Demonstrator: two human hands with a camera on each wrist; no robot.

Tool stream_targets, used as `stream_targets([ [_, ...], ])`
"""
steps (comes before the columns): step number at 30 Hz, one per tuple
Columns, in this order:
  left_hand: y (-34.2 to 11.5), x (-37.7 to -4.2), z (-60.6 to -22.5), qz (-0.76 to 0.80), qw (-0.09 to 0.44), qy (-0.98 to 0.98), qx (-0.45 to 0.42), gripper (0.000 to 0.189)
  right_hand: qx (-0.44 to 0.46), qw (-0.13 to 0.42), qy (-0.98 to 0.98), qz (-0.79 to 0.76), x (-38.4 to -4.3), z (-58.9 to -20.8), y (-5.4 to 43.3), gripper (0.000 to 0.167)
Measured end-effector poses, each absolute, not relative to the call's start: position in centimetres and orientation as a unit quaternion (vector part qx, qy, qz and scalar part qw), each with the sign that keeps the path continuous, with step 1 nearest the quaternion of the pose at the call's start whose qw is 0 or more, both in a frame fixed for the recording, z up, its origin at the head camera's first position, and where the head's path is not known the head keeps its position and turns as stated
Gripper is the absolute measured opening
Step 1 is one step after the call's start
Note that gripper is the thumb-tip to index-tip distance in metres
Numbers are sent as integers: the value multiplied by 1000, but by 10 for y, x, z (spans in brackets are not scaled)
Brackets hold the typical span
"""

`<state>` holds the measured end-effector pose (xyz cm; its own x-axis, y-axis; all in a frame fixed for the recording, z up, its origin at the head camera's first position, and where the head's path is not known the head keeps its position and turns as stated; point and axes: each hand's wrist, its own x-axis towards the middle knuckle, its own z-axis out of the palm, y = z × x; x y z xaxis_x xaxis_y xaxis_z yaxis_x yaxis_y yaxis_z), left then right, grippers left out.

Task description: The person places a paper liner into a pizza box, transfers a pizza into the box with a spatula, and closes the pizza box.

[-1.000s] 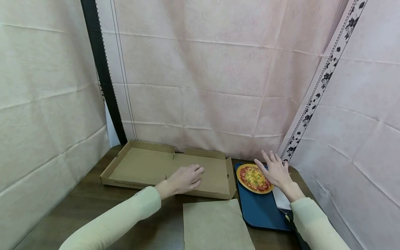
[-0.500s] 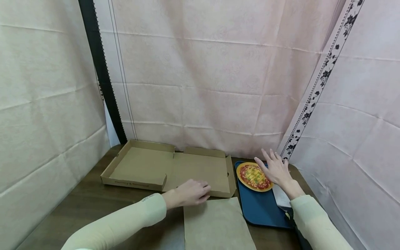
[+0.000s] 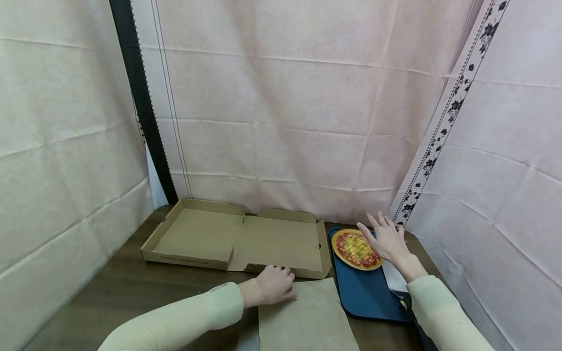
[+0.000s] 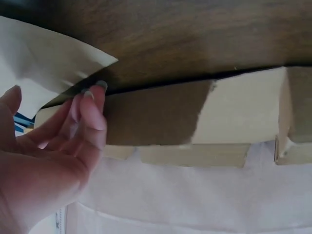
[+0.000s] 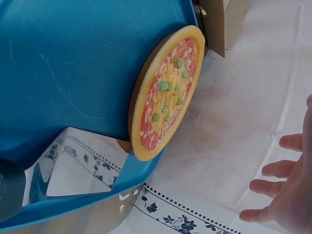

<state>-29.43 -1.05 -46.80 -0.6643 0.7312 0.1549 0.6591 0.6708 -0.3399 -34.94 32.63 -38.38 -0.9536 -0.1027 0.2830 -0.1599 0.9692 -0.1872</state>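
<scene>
Paper (image 3: 307, 317) lies on the desk (image 3: 175, 282) by the left edge of the tray (image 3: 369, 298). My left hand (image 3: 273, 285), loosely bent and empty, seems to reach for the paper's far edge; next move probably calls for pinching. My right hand (image 3: 388, 241) spreads, holding nothing.

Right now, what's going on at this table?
A person's left hand is at the far edge of a brown paper sheet, beside the open cardboard box; whether it grips is unclear. The right hand holds nothing, fingers spread, near the pizza. The pizza lies on the blue tray, right of the box.
</scene>
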Motion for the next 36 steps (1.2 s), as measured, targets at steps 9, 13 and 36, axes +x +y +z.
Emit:
stream_targets([
  [9, -5, -289, -466, 113, 80, -927, -350, 39, 71, 136, -982, 108, -348, -385, 328, 72],
  [13, -1, -290, -466, 100, 43, -936, -335, 35, 73, 137, -982, 104, -350, -385, 327, 72],
  [36, 17, -289, -455, 48, -51, -955, -287, 25, 69, 129, -984, 103, -352, -386, 325, 74],
])
